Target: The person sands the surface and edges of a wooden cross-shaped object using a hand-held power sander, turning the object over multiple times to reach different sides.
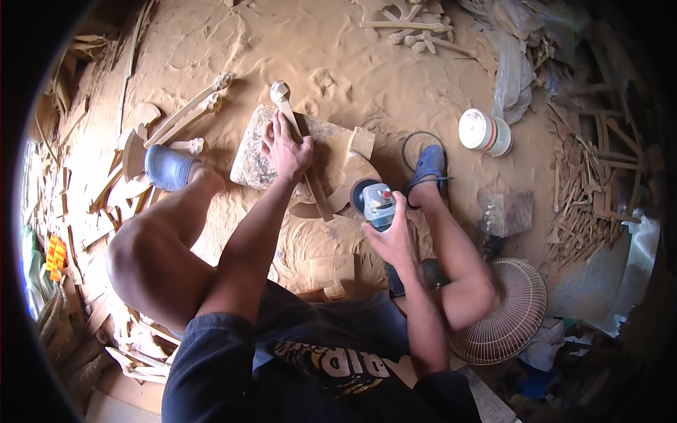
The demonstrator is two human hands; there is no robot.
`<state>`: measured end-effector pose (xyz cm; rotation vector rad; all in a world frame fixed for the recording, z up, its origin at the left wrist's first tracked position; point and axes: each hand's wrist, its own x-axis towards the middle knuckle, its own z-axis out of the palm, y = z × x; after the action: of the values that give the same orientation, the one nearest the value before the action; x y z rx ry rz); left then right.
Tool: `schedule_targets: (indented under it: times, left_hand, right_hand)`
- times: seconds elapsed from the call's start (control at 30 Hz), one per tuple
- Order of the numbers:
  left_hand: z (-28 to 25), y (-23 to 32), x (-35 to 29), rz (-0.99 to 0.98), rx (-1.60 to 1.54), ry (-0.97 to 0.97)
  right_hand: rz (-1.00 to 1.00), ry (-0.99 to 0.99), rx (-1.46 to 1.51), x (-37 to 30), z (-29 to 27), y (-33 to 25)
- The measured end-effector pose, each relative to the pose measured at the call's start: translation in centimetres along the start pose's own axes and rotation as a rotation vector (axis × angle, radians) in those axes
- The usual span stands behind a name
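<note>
I'm remotely holding the grinder in my right hand, grip closed; beyond, my left hand, grip curled over the wooden stick, is pinning it on the stone block, best firmly and clear of the disc.

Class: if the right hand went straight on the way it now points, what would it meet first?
Led by the angle grinder it holds, the right hand would probably first meet the curved wooden piece just ahead, though depth is unclear in this single view.
</note>
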<state>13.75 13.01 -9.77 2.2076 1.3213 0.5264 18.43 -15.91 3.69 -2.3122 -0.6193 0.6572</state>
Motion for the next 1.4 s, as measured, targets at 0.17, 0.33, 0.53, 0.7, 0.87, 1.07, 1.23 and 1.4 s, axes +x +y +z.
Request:
schedule_targets:
  times: [0.17, 0.33, 0.53, 0.7, 0.87, 1.07, 1.23, 1.4]
  left_hand:
    - [-0.4, -0.1, 0.0, 0.011, -0.014, -0.013]
    - [-0.3, -0.3, -0.1, 0.016, 0.009, -0.027]
    - [-0.6, 0.0, 0.2, 0.008, -0.007, -0.052]
    - [-0.5, 0.4, 0.3, 0.029, -0.008, -0.062]
    - [-0.3, -0.2, 0.3, 0.021, 0.023, -0.045]
    - [-0.7, -0.2, 0.2, 0.027, 0.007, -0.062]
    - [-0.7, 0.3, 0.0, 0.006, 0.036, -0.068]
    - [-0.6, -0.4, 0.6, -0.007, 0.113, -0.068]
  right_hand:
    - [-0.016, 0.110, -0.023, 1.1, 0.1, 0.7]
    - [-0.090, 0.299, -0.044, 3.3, 0.2, 0.8]
    - [0.020, 0.077, -0.176, 4.5, 1.0, -2.2]
    - [0.081, 0.193, -0.143, 6.5, -1.1, -0.4]
    - [0.045, 0.073, -0.193, 5.9, 0.9, -4.0]
    - [0.131, 0.138, -0.227, 6.9, 0.5, -4.5]
    - [0.214, 0.193, -0.207, 4.0, -1.4, -1.5]
    - [0.263, 0.352, -0.194, 1.1, -3.7, 1.7]
